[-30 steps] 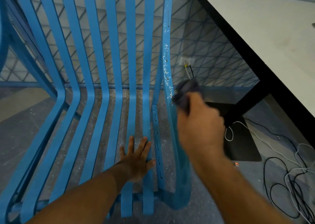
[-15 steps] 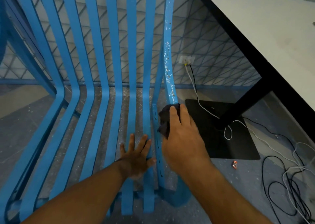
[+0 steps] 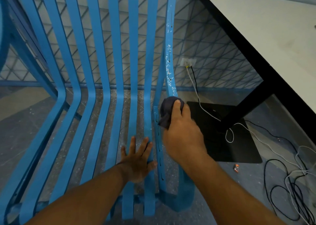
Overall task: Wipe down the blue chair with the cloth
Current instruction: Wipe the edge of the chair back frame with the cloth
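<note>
Bunched dark cloth against slatted blue chair

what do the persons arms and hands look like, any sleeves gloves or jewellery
The left forearm and the right forearm are bare to the frame's bottom edge: no sleeve shows. The left hand and the right hand wear no gloves, and no ring, watch or wristband is visible on either.

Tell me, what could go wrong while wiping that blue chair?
The bunched cloth in the right hand might skip the white specks higher up the blue chair. The left hand, flat on the seat slats, could slip into a gap. Loose cables on the floor could trip feet.
</note>
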Tool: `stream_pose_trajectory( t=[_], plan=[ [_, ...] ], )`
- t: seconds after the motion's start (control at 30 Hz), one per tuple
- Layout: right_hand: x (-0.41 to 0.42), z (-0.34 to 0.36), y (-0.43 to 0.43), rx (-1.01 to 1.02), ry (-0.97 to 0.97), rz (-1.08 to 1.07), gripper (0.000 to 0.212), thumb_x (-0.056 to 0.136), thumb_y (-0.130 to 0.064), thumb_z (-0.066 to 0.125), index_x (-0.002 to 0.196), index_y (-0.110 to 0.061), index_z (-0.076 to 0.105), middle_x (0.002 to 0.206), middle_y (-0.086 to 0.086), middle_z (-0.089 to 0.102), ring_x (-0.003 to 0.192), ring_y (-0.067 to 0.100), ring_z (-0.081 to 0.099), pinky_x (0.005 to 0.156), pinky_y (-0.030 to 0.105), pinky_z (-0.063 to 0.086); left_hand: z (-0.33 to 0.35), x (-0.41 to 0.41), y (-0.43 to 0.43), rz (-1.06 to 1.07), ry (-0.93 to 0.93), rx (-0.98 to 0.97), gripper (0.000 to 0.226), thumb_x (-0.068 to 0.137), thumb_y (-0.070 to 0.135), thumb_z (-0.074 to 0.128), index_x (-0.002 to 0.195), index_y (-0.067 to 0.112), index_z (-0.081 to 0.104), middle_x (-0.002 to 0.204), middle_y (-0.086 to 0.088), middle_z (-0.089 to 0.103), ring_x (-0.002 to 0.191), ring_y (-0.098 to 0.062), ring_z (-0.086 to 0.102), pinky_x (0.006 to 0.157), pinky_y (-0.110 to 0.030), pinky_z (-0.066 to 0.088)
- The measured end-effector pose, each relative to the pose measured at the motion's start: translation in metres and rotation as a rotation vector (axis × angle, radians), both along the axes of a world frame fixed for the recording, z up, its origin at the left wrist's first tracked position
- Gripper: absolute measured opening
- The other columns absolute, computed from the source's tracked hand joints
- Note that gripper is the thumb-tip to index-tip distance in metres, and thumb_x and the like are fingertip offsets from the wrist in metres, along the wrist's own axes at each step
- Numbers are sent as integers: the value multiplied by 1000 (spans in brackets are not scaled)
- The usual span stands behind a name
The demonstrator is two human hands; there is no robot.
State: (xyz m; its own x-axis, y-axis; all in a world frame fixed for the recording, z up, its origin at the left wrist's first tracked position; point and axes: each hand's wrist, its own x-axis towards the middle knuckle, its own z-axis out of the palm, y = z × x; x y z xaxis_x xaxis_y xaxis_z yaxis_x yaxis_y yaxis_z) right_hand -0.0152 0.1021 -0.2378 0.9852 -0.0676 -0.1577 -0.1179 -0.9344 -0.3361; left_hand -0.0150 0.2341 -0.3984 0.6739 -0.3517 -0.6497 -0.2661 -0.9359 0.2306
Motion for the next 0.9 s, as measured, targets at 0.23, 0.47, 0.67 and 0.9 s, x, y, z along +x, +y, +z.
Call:
stream_pose_trajectory(
  t=[0.23, 0.47, 0.67, 0.9],
  plan=[
    [51, 0, 12, 23, 9, -192, 77, 96, -30, 54, 152, -15, 4, 139, 13, 41, 114, 32, 54, 82, 45, 49, 2, 0, 1, -8, 7, -7, 73, 97, 62, 15, 138, 29, -36, 139, 9, -50, 127, -30, -48, 112, -63, -15],
    [91, 5, 6, 91, -38, -293, 29, 100, -33, 41, 112, -9, 54, 78, 1, 55, 61, 12, 47, 44, 24, 27, -1, -1, 3, -21, 3, -15, 71, 97, 62, 14, 135, 30, -38, 140, 10, -51, 125, -30, -50, 112, -62, -16],
    [53, -3, -2, 107, -48, 0, 69, 98, -34, 47, 153, -21, 6, 151, 6, 25, 118, 31, 49, 82, 39, 44, 0, -1, 3, -14, 6, -11, 70, 96, 62, 12, 134, 31, -38, 142, 9, -49, 125, -30, -50, 111, -61, -18],
    [95, 2, 4, 137, -60, -156, 57, 98, -33, 45, 144, -8, 24, 114, 8, 53, 91, 24, 56, 63, 26, 37, -2, 1, 2, -9, -3, -8, 69, 95, 64, 10, 131, 33, -40, 141, 8, -51, 124, -31, -51, 111, -63, -16]
  ],
)
